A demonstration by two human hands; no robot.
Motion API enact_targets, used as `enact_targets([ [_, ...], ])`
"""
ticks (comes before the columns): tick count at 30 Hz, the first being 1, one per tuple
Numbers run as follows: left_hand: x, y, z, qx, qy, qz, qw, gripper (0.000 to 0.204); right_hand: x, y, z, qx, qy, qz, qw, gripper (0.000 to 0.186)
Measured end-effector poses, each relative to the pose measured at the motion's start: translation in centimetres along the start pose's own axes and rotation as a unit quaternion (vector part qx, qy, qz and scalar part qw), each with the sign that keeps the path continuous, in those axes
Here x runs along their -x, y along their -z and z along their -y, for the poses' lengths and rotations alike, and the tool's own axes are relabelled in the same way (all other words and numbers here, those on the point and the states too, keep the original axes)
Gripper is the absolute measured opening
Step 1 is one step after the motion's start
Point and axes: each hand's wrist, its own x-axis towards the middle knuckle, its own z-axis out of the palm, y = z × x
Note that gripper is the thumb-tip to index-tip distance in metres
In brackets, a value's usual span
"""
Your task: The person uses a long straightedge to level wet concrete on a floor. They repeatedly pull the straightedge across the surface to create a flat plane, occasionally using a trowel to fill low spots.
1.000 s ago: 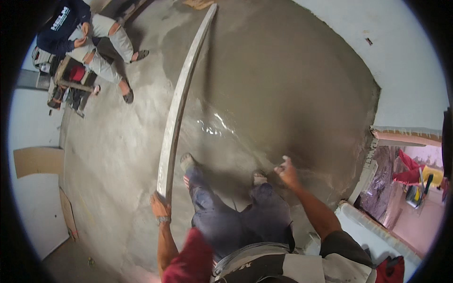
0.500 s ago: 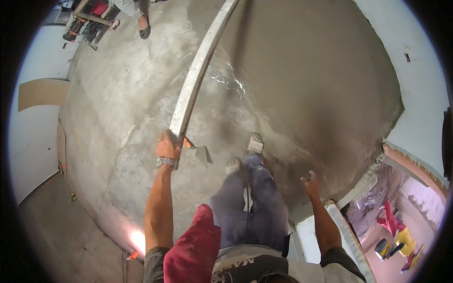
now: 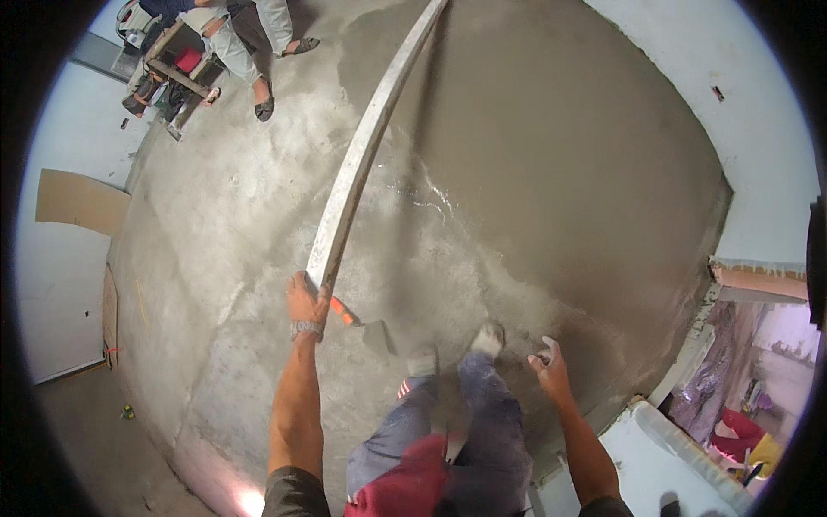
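— Left hand (image 3: 306, 303)?
— Clenched round the near end of the long straightedge (image 3: 357, 159), wrist wearing a metal watch band (image 3: 306, 328).
— And the straightedge itself?
— Lying flat on the wet cement floor (image 3: 568, 181), running from the left hand away toward the far edge, bent only by the lens.
— Anything just beside that hand?
— A trowel (image 3: 363, 326) with an orange handle, on the floor just to the right, blade pointing toward the feet.
— Right hand (image 3: 550, 369)?
— Lowered at the right side, fingers loosely curled, smeared grey; impossible to tell whether gripping anything small.
— Between the two hands?
— Two feet in pale shoes (image 3: 487, 338), legs in blue trousers (image 3: 469, 431) spattered with cement, standing on the rougher, drier patch.
— Farther out?
— Smooth dark wet cement to the right of the straightedge, paler rough surface to the left. White wall (image 3: 741, 112) at far right. A white tub (image 3: 680, 465) near the right edge. A brown cardboard sheet (image 3: 82, 202) against the left wall.
— Anyone else?
— At far left, legs of another person (image 3: 250, 34) in sandals, next to a low wooden stand (image 3: 172, 73).
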Motion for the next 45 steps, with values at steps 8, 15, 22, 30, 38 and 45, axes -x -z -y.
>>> enact_targets([
  [8, -1.6, -15.8, 10.9, -0.03, -0.009, -0.028, 0.999, 0.06, -9.6, -12.4, -5.0, -0.024, 0.067, 0.072, 0.995, 0.065],
  [15, -6.3, -31.6, 17.5, 0.008, -0.018, -0.063, 0.998, 0.063, -20.9, -19.4, -11.3, 0.057, 0.136, 0.109, 0.983, 0.064],
  [22, -14.9, -33.7, 20.7, -0.043, -0.045, -0.067, 0.996, 0.068, -20.7, -19.7, -14.8, 0.17, 0.201, 0.104, 0.959, 0.066],
  [30, -17.4, -35.1, 22.7, -0.097, -0.07, -0.069, 0.99, 0.077, -16.4, -19.0, -20.2, 0.221, 0.093, 0.153, 0.959, 0.067],
  [38, -21.5, -35.5, 18.9, -0.098, -0.084, -0.072, 0.989, 0.078, -16.0, -20.2, -20.3, 0.215, -0.002, 0.208, 0.954, 0.069],
  [45, -24.2, -33.2, 19.6, -0.186, 0.012, -0.054, 0.981, 0.079, -16.0, -19.5, -21.3, 0.185, 0.046, 0.162, 0.968, 0.067],
])
